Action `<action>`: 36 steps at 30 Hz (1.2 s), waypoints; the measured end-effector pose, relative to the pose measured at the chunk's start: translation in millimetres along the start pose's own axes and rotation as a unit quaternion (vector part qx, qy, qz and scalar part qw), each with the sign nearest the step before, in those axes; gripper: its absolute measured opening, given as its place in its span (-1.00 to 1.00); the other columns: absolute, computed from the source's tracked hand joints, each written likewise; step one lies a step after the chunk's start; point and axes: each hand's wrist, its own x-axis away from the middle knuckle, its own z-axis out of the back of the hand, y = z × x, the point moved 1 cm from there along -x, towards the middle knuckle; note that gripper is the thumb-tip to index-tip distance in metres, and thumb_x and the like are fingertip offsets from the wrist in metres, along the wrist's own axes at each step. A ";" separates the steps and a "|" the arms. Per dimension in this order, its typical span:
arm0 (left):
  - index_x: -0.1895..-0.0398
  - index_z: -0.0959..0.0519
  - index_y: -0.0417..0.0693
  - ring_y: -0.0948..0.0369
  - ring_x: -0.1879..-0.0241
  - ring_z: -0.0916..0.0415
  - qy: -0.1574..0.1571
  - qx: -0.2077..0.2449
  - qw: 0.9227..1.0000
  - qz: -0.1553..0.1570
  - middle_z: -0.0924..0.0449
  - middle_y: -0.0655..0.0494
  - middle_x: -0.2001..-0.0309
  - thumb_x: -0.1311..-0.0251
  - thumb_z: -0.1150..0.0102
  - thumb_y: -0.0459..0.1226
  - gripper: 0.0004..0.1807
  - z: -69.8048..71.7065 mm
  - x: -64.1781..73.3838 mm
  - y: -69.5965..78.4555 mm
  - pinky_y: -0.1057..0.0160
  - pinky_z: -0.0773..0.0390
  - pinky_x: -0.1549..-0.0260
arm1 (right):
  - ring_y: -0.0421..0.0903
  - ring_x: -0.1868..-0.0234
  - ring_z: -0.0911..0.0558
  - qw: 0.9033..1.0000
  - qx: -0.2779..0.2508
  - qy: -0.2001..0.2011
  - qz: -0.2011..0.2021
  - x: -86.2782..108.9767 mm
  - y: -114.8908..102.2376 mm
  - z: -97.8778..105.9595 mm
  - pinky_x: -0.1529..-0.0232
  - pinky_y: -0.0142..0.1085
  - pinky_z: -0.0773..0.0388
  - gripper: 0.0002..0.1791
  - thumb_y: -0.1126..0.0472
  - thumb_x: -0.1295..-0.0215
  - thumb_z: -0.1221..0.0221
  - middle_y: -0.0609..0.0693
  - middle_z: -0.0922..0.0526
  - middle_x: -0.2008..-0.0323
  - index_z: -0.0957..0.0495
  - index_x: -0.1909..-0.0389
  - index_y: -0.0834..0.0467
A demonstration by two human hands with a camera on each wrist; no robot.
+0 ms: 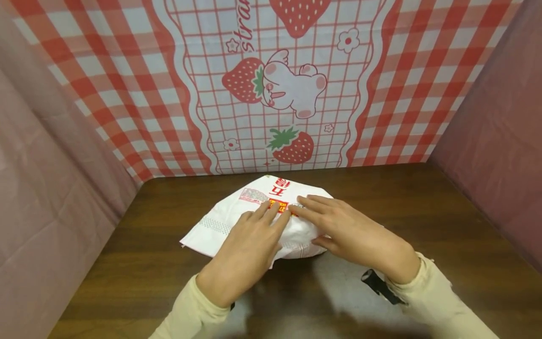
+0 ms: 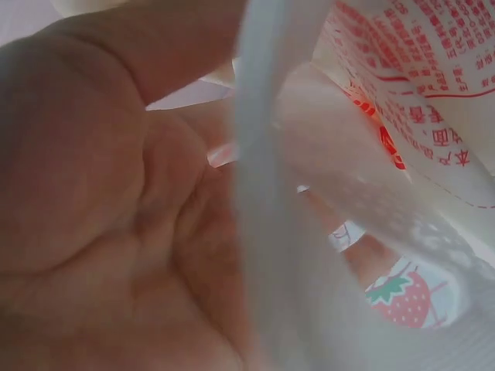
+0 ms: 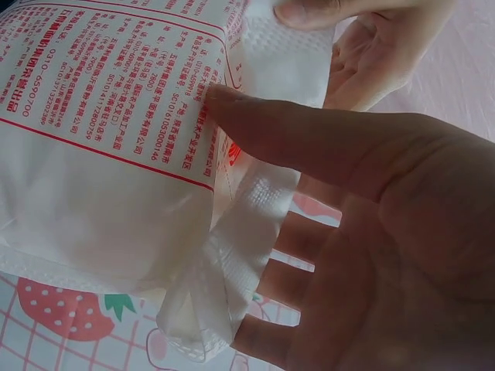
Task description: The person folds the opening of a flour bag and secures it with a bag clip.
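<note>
A white flour bag (image 1: 226, 212) with red and yellow print lies on the table in the head view. My left hand (image 1: 250, 247) rests on its upper side, fingers stretched forward. My right hand (image 1: 351, 226) lies over its right part with spread, nearly straight fingers. The right wrist view shows my right thumb (image 3: 271, 135) touching the red-printed face of the bag (image 3: 100, 100), the other fingers behind a loose, creased edge. At the top of that view, the left thumb touches the bag too. In the left wrist view, a blurred bag edge (image 2: 263, 185) crosses before my palm (image 2: 85, 178).
The brown wooden table (image 1: 423, 212) extends on both sides of the bag. A red-and-white checked cloth (image 1: 406, 94) with strawberries hangs behind it. Pink curtains (image 1: 46, 188) stand at both sides. A dark strap piece (image 1: 381, 286) hangs under my right wrist.
</note>
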 end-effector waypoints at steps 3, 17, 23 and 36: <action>-0.28 -0.45 -0.04 -0.02 -0.28 -0.42 -0.005 0.004 1.000 0.002 -0.52 -0.07 -0.24 -0.17 -0.37 -0.23 -0.41 1.0 -0.5 -0.8 0.01 -0.51 -0.04 | 0.17 -0.28 -0.49 1.000 -0.001 0.005 0.004 -0.6 -0.1 0.0 -0.22 0.07 -0.42 -0.21 0.26 -0.03 -0.47 0.23 -0.51 -0.26 -0.43 -0.35 0.18; -0.32 -0.45 -0.02 0.00 -0.30 -0.42 -0.021 0.019 1.000 0.006 -0.51 -0.05 -0.26 -0.26 -0.26 -0.30 -0.46 2.7 -2.7 -3.8 -0.01 -0.50 -0.11 | 0.16 -0.27 -0.50 1.000 -0.007 0.013 0.000 0.3 0.6 -0.7 -0.22 0.06 -0.43 -0.30 0.17 -0.15 -0.42 0.23 -0.53 -0.24 -0.45 -0.33 0.18; -0.35 -0.42 -0.04 -0.01 -0.31 -0.41 -0.029 0.024 0.999 0.005 -0.49 -0.06 -0.28 -0.21 -0.28 -0.33 -0.40 3.6 -1.5 -5.1 -0.02 -0.49 -0.13 | 0.16 -0.28 -0.49 1.000 -0.015 0.013 -0.001 0.1 0.1 -0.6 -0.22 0.07 -0.42 -0.31 0.16 -0.20 -0.39 0.22 -0.51 -0.26 -0.42 -0.36 0.16; -0.23 -0.48 -0.08 0.03 -0.21 -0.50 0.000 0.029 1.000 -0.005 -0.59 -0.04 -0.16 -0.25 -0.27 -0.28 -0.53 4.6 -2.6 -4.2 -0.01 -0.53 -0.01 | 0.09 -0.22 -0.56 1.000 -0.004 0.020 -0.022 -2.7 -0.7 1.1 -0.20 -0.01 -0.46 -0.50 0.33 -0.31 -0.25 0.18 -0.60 -0.16 -0.51 -0.28 0.13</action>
